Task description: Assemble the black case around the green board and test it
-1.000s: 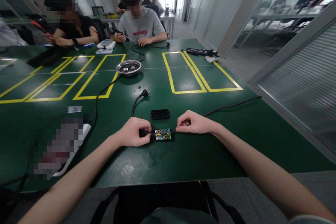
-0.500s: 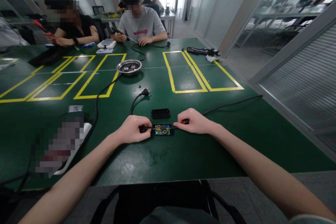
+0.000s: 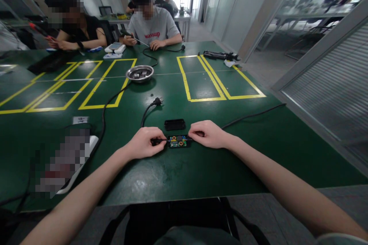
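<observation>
Both bare forearms reached forward from the lower corners of the view and angled inward; the left hand [image 3: 147, 142] was palm-down, its thumb and fingertips pinched together. The right hand [image 3: 207, 134] faced it a little apart, fingers curled and thumb pressed toward the index finger; both wrists were nearly straight.

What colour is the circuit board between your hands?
The circuit board looks mostly green, with blue and yellow patches; the head view shows it best.
</observation>
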Tool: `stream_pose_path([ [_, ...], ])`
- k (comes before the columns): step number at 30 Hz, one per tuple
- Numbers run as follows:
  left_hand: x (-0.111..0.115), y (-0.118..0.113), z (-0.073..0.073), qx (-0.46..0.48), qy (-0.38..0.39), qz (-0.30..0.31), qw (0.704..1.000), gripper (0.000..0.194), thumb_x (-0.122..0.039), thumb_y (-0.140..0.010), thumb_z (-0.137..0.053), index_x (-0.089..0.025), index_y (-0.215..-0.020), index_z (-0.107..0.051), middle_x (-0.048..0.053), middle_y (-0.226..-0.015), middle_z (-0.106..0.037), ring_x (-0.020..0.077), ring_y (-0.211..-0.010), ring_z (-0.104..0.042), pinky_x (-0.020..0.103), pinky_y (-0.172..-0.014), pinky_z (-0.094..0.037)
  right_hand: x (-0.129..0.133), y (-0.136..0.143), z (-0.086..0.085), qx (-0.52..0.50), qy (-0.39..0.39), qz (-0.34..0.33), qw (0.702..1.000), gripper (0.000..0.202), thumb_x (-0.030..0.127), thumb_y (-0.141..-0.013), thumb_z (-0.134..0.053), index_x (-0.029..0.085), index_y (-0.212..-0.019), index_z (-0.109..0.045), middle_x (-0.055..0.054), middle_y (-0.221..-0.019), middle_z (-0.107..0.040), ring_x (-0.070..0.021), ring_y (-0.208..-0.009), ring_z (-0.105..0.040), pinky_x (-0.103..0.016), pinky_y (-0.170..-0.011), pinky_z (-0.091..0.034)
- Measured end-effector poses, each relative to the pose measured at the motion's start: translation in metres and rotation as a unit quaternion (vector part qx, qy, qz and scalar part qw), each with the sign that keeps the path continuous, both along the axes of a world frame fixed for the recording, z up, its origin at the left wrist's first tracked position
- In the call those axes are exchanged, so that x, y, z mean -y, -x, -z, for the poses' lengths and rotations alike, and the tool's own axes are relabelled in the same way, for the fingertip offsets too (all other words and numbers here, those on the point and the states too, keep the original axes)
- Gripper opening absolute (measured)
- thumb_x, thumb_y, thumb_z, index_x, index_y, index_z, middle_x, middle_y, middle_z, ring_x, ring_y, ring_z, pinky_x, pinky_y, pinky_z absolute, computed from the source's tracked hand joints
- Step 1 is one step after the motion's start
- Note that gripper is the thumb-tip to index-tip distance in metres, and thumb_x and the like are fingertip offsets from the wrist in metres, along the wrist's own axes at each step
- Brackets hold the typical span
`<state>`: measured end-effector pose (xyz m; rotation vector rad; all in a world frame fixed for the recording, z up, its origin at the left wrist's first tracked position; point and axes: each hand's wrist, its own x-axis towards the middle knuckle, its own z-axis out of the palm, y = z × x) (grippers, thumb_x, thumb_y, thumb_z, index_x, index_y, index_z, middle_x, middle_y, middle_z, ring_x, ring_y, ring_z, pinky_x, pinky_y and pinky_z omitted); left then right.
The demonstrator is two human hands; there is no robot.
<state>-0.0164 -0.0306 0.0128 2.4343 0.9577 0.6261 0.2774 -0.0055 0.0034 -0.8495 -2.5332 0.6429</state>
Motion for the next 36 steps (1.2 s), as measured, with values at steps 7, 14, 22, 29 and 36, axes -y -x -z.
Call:
stream_pose_path([
  [7,0.002,0.000,0.000,0.024,-0.019,0.011,0.999,0.016,-0.022,-0.092,-0.061,-0.016,-0.087,-0.074,0.003,-0.075,-0.070,0.0120,-0.064,-0.063,0.021,-0.058,-0.046,0.000,0.000,0.001,-0.027,0.013,0.003,1.000,0.019,0.022,-0.094,-0.058,0.017,-0.082,-0.071,0.000,-0.073,-0.061,-0.0103,-0.058,-0.048,-0.024,-0.061,-0.035],
  [14,0.003,0.000,0.000,0.032,-0.038,0.016,0.999,0.016,-0.025,-0.095,-0.061,-0.017,-0.095,-0.075,0.005,-0.082,-0.074,0.0134,-0.070,-0.068,0.022,-0.065,-0.051,0.003,0.006,-0.001,-0.028,0.062,0.026,0.997,0.022,0.020,-0.094,-0.057,0.015,-0.100,-0.077,-0.002,-0.072,-0.067,-0.0119,-0.059,-0.054,-0.025,-0.061,-0.038],
  [22,0.002,-0.001,-0.002,0.011,-0.026,0.024,0.999,0.016,-0.024,-0.096,-0.060,-0.017,-0.093,-0.074,0.005,-0.082,-0.073,0.0135,-0.069,-0.067,0.022,-0.064,-0.050,0.007,0.008,-0.007,-0.061,0.149,0.037,0.986,0.025,0.027,-0.091,-0.062,0.014,-0.106,-0.079,-0.003,-0.077,-0.072,-0.0138,-0.065,-0.059,-0.025,-0.063,-0.045],
  [29,0.004,-0.002,-0.003,0.001,-0.031,0.031,0.999,0.017,-0.023,-0.097,-0.057,-0.017,-0.092,-0.072,0.004,-0.084,-0.072,0.0135,-0.072,-0.067,0.022,-0.066,-0.050,0.002,0.004,-0.006,-0.019,0.093,0.038,0.995,0.029,0.020,-0.097,-0.053,0.016,-0.114,-0.076,-0.003,-0.080,-0.072,-0.0149,-0.069,-0.061,-0.026,-0.067,-0.044],
  [36,0.004,-0.003,-0.002,0.006,-0.039,0.033,0.999,0.020,-0.023,-0.098,-0.055,-0.018,-0.102,-0.074,0.006,-0.094,-0.073,0.0147,-0.079,-0.069,0.024,-0.070,-0.053,0.001,0.008,0.005,0.036,-0.015,0.043,0.998,0.027,0.016,-0.096,-0.056,0.018,-0.116,-0.074,-0.009,-0.095,-0.077,-0.0200,-0.082,-0.070,-0.030,-0.076,-0.049],
])
